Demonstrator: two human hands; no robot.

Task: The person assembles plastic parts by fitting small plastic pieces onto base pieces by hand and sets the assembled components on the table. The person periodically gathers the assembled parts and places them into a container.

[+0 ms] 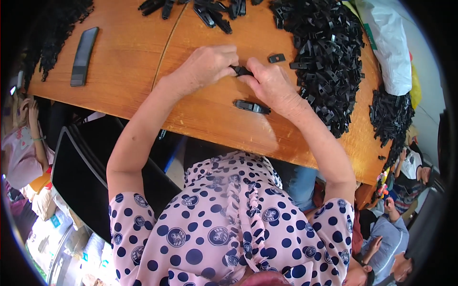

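Note:
My left hand (210,64) and my right hand (271,82) meet above the wooden table (129,62). Both are closed, fingertips pinching a small black plastic part (242,70) between them. The fingers cover much of it, so its full shape is hidden. Nearer to me, below the hands, lies a longer black plastic piece (252,106) with a lighter grey top. A short black plastic piece with a hole (276,57) rests just beyond my right hand, close to a big heap of similar black pieces (329,66).
Several longer black pieces (210,15) lie at the far edge. A black smartphone (85,56) is on the left, near another dark heap (59,28). At right are a white plastic bag (389,47) and a smaller black heap (391,114). People sit on both sides.

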